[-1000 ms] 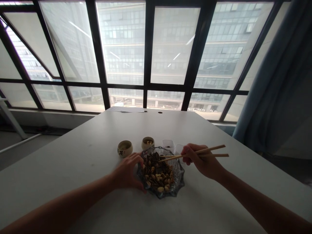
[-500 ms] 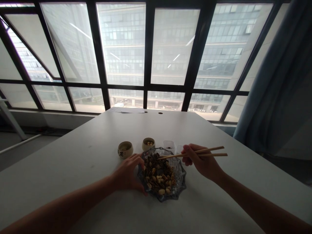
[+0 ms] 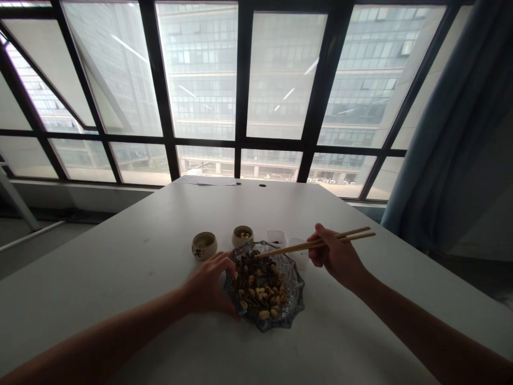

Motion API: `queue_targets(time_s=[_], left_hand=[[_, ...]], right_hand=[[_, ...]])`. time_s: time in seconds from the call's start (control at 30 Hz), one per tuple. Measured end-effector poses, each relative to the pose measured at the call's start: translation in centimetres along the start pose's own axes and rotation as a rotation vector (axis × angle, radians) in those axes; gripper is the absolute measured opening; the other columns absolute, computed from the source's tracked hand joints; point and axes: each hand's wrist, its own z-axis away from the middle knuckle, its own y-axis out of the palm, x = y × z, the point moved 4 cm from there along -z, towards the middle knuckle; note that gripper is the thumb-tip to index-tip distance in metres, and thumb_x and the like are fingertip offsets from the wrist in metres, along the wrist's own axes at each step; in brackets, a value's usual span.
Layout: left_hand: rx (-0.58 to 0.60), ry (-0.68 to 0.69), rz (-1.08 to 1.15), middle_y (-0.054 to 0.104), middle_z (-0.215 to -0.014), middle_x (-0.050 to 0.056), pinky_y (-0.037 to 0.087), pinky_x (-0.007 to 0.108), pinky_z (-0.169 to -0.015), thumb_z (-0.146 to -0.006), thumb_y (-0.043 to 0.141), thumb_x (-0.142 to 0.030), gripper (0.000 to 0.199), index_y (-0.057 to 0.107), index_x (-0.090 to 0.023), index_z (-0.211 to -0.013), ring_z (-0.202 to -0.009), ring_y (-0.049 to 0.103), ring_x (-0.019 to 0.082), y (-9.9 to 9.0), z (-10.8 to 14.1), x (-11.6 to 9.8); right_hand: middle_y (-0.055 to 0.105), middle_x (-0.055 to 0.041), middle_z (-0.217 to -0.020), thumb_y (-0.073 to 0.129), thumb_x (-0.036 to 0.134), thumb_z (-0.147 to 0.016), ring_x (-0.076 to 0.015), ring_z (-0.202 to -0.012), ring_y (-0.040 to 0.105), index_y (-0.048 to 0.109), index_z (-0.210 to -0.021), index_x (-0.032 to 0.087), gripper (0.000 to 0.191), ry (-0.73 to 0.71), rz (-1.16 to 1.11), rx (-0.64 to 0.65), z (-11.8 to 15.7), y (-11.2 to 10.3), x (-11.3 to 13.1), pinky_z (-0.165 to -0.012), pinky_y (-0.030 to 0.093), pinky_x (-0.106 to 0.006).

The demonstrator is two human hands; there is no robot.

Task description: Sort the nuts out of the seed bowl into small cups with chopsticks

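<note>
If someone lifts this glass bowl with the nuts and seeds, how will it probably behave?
The glass bowl will probably feel stiff and rather heavy, being patterned glass with a heap inside. Its pointed rim may chip if knocked. Tilting it could spill the nuts and seeds, which lie loose and uncovered.

Hazy daylight pours through the tall windows (image 3: pixel 286 117), nearly washing out the building (image 3: pixel 200 69) beyond, with white streaks of reflected light (image 3: pixel 311 66) glaring on the glass. Lit from behind, the near part of the white table (image 3: pixel 160 337) and the glass bowl (image 3: pixel 295 299) are dim grey, fine detail soft. Wide-angle distortion fans the window frames (image 3: pixel 241 80) outward; the curtain (image 3: pixel 436 144) sinks into murk.
</note>
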Motion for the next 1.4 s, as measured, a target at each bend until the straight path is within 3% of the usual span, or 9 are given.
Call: queue_targets(time_s=[0.17, 0.4, 0.57, 0.77, 1.03, 1.2, 1.4], left_hand=[[-0.004, 0.010, -0.006, 0.064, -0.129, 0.015, 0.052, 0.042, -0.097, -0.042, 0.093, -0.060, 0.068, 0.055, -0.022, -0.085, -0.115, 0.062, 0.033, 0.0, 0.1, 0.1], [-0.019, 0.048, 0.029, 0.066, -0.124, 0.014, 0.053, 0.040, -0.093, -0.043, 0.093, -0.060, 0.069, 0.053, -0.022, -0.084, -0.111, 0.063, 0.031, -0.1, 0.0, -0.2], [-0.027, 0.150, 0.062, 0.062, -0.132, 0.017, 0.051, 0.040, -0.095, -0.048, 0.094, -0.055, 0.065, 0.050, -0.023, -0.083, -0.117, 0.059, 0.031, -0.3, -0.1, -0.7], [-0.057, 0.238, 0.059, 0.060, -0.135, 0.018, 0.051, 0.040, -0.096, -0.055, 0.092, -0.052, 0.059, 0.051, -0.022, -0.085, -0.120, 0.057, 0.031, -0.4, 0.0, -0.9], [-0.033, 0.174, 0.036, 0.062, -0.131, 0.016, 0.052, 0.041, -0.094, -0.052, 0.092, -0.055, 0.061, 0.051, -0.022, -0.082, -0.116, 0.059, 0.031, -0.1, 0.0, -0.4], [-0.021, 0.086, 0.035, 0.068, -0.111, 0.012, 0.054, 0.037, -0.087, -0.044, 0.093, -0.060, 0.067, 0.050, -0.022, -0.081, -0.104, 0.063, 0.029, 0.0, -0.1, -0.4], [0.001, -0.001, 0.081, 0.066, -0.108, 0.011, 0.054, 0.036, -0.084, -0.042, 0.093, -0.058, 0.068, 0.050, -0.022, -0.081, -0.101, 0.063, 0.028, 0.2, 0.0, 0.0]], right_hand=[[0.058, -0.0033, -0.042, 0.081, 0.055, -0.071, -0.0123, -0.034, 0.050, 0.066, -0.061, 0.014, 0.044, 0.076, -0.075, -0.044, -0.4, -0.5, -0.5, -0.031, 0.039, -0.022], [0.059, -0.0039, -0.043, 0.079, 0.056, -0.074, -0.0131, -0.034, 0.051, 0.066, -0.062, 0.015, 0.044, 0.056, -0.058, -0.028, -0.5, -0.6, -0.7, -0.030, 0.040, -0.023], [0.060, -0.0044, -0.042, 0.081, 0.063, -0.068, -0.0138, -0.032, 0.052, 0.068, -0.060, 0.015, 0.050, -0.081, -0.005, -0.034, 0.1, -0.4, 0.6, -0.030, 0.040, -0.024], [0.064, -0.0053, -0.045, 0.074, 0.063, -0.079, -0.0147, -0.034, 0.056, 0.070, -0.064, 0.015, 0.050, -0.266, 0.132, 0.140, 1.9, 0.8, 2.6, -0.033, 0.044, -0.024], [0.064, -0.0048, -0.046, 0.067, 0.061, -0.086, -0.0122, -0.035, 0.056, 0.069, -0.064, 0.015, 0.051, -0.266, 0.238, 0.291, 3.3, 1.9, 2.3, -0.035, 0.046, -0.021], [0.064, -0.0046, -0.045, 0.069, 0.062, -0.085, -0.0122, -0.034, 0.056, 0.069, -0.064, 0.015, 0.051, -0.245, 0.200, 0.274, 2.9, 1.8, 2.1, -0.034, 0.044, -0.021], [0.063, -0.0049, -0.044, 0.070, 0.063, -0.083, -0.0128, -0.033, 0.055, 0.069, -0.064, 0.014, 0.052, -0.214, 0.160, 0.250, 2.7, 1.7, 2.0, -0.033, 0.044, -0.022]])
